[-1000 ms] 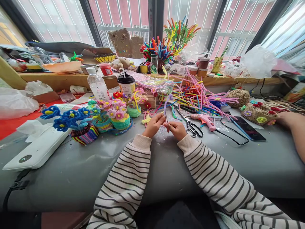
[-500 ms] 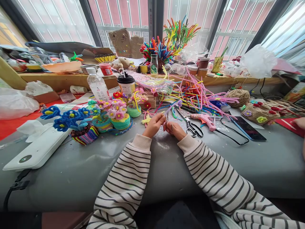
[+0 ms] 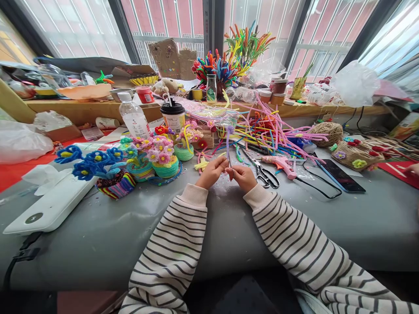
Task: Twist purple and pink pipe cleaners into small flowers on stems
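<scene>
Near the middle of the grey table, my left hand [image 3: 212, 173] and my right hand [image 3: 244, 178] meet with fingers pinched together. Between them stands a purple fuzzy stem [image 3: 228, 140] with a purple tuft on top, its lower end at the fingertips of both hands. A thin dark piece beside the stem is too small to make out. Just right of my right hand lie black-handled scissors [image 3: 266, 176]. A pink glue gun [image 3: 284, 167] is beside them. Left of my hands is a yellow fuzzy piece [image 3: 200, 165].
Fuzzy flower pots [image 3: 166, 168], a blue flower pot [image 3: 117, 185] and a white device [image 3: 49, 205] stand left. Loose pink stems [image 3: 278, 126] pile up behind. A phone [image 3: 342, 175] lies right. Another person's hand [image 3: 413, 170] is at the right edge, over red card [image 3: 397, 171].
The purple stem has swung from leaning right to upright between my hands. My right fingers have shifted slightly. The other person's hand at the right edge has moved a little.
</scene>
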A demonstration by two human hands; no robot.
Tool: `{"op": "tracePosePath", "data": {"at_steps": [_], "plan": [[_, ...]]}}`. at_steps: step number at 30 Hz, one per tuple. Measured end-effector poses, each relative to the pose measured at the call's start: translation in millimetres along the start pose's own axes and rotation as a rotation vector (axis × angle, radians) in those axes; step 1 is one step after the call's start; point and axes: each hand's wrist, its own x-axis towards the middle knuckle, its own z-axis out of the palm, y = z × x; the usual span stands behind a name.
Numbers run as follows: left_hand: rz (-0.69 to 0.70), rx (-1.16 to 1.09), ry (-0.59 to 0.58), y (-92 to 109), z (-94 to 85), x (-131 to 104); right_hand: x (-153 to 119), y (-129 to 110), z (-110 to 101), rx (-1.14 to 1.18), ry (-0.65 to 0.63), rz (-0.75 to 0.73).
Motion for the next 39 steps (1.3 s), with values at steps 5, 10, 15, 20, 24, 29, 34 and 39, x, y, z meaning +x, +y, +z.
{"op": "tracePosePath", "data": {"at_steps": [5, 10, 15, 20, 24, 29, 34, 39], "plan": [[-0.013, -0.043, 0.044, 1.7, 1.2, -0.1, 0.7, 1.6, 0.3, -0.130, 0.022, -0.024], [-0.028, -0.032, 0.223, -3.8, 1.6, 2.1, 0.6, 2.6, 1.7, -0.282, -0.005, -0.081], [0.005, 0.015, 0.228, -6.2, 1.2, 2.7, 0.2, 2.1, 3.7, -0.236, -0.021, -0.048], [0.003, 0.017, 0.197, -3.7, 0.0, 2.1, 0.3, 1.0, 4.6, -0.055, -0.151, 0.016], [0.007, 0.039, 0.149, -2.5, -0.4, 1.4, 1.3, 1.5, 3.3, 0.022, -0.221, 0.020], [0.013, 0.059, 0.107, -1.1, -0.4, 0.8, 0.9, 0.9, 2.4, -0.018, -0.208, 0.033], [-0.004, 0.057, 0.129, -1.6, -0.2, 0.7, -1.1, -0.1, 2.9, -0.077, -0.101, 0.055], [-0.021, 0.015, 0.102, -2.3, 1.2, -0.3, 0.2, 3.0, 2.6, -0.026, -0.042, 0.052]]}}
